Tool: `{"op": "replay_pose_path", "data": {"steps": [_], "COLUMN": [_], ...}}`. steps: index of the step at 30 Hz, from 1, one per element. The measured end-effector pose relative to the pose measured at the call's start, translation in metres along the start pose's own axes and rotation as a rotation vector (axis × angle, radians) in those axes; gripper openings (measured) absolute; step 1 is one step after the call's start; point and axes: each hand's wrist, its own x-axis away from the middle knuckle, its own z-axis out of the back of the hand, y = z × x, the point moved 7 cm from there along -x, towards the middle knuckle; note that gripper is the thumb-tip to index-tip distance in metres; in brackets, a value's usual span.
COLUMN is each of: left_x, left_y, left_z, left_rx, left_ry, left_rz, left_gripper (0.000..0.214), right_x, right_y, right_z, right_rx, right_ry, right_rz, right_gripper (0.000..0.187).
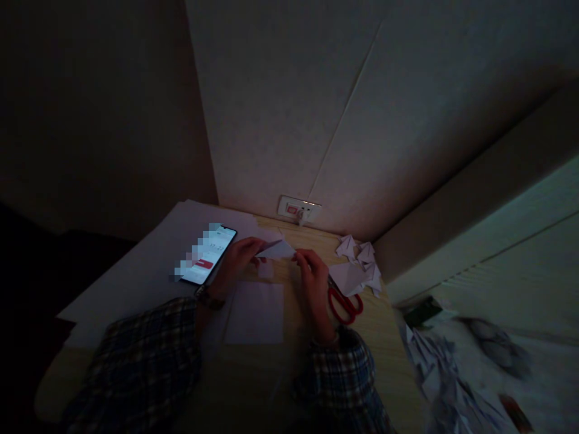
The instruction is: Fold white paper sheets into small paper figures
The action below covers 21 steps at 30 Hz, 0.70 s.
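Observation:
A small folded sheet of white paper [277, 248] is held up between my two hands above the table. My left hand [242, 254] has its fingers closed on the paper's left end. At the opposite, pointed end, the fingertips of my right hand [313, 268] are pinched together on the corner. Below the paper lies a square white sheet [256, 313]. Red-handled scissors [344, 304] rest just right of my right hand, their blades partly under paper. A lit phone [208, 254] lies left of my left hand on large white sheets [136, 265].
Several folded paper pieces [362, 256] sit at the table's back right corner. A wall socket [298, 209] with a plug is behind the table [380, 349]. Beyond its right edge, a heap of paper pieces [438, 367] lies lower down, beside a green box [425, 312].

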Motion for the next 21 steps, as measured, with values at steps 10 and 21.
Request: {"op": "replay_pose_path", "data": {"steps": [10, 21], "left_x": [0.000, 0.005], "left_y": [0.005, 0.007], "left_z": [0.005, -0.005], "left_rx": [-0.014, 0.120], "left_ry": [0.021, -0.045], "left_rz": [-0.023, 0.060], "left_gripper": [0.037, 0.051], "right_x": [0.000, 0.000], "right_y": [-0.004, -0.008], "right_z": [-0.005, -0.006], "right_rx": [-0.063, -0.033], "right_ry": [-0.101, -0.122], "right_rz": [0.003, 0.006], "right_gripper": [0.021, 0.021]}}
